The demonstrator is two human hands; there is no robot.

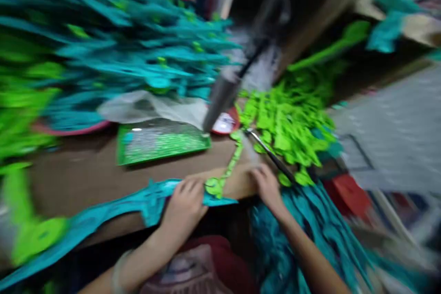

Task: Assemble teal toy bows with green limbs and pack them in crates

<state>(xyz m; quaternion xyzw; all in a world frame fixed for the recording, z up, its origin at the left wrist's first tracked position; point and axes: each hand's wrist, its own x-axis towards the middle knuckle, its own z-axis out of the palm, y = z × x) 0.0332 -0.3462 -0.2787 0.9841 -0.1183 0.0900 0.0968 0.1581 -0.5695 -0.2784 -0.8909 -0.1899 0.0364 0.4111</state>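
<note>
My left hand point(186, 198) is closed over a long teal strip point(117, 209) that runs along the table's front edge and trails off to the lower left. Beside its fingertips lies a lime-green piece point(214, 186) with a round end and a narrow, notched stem pointing away from me. My right hand point(268, 187) is at the table edge to the right, its fingers drawn together near a blurred, whitish translucent strip point(253, 149). Whatever those fingers pinch is too smeared to name. A dark-handled metal tool point(274, 158) lies just beyond this hand.
A green tray point(165, 149) of small shiny bits sits behind, near a red dish point(225, 121) and a grey cylinder point(220, 96). Teal pieces point(138, 46) heap up at the back left, lime-green pieces point(292, 119) at right. More teal strips point(317, 225) hang beside my right arm.
</note>
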